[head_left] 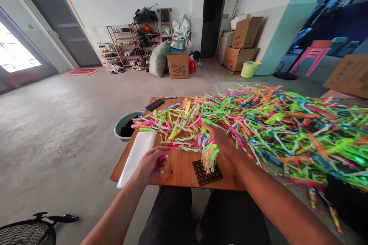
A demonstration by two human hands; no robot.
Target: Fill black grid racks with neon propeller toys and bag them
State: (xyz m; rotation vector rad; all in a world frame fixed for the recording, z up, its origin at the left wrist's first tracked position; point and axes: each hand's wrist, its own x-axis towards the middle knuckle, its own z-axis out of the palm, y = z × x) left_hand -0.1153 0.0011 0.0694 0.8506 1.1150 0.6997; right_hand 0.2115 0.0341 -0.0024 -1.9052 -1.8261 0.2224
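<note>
My left hand (151, 163) is closed, pinching a bright pink plastic piece (166, 153) over the front of the wooden table (178, 166). My right hand (216, 137) reaches to the near edge of a heap of neon plastic pieces (186, 120). Its fingers are mostly hidden behind an upright bundle of similar pieces (209, 155), so their grip does not show. That bundle, in green, yellow, pink and blue, stands on a black gridded mat (204, 176). A stack of white plastic sheets or bags (138, 157) lies left of my left hand.
A much larger pile of the pieces (287, 130) spreads right of the table. A dark phone (155, 104) lies at the table's far left corner, above a tub with dark cloth (119, 128). A fan (28, 233) stands at lower left; cardboard boxes (178, 64) and shoe racks (123, 47) are behind.
</note>
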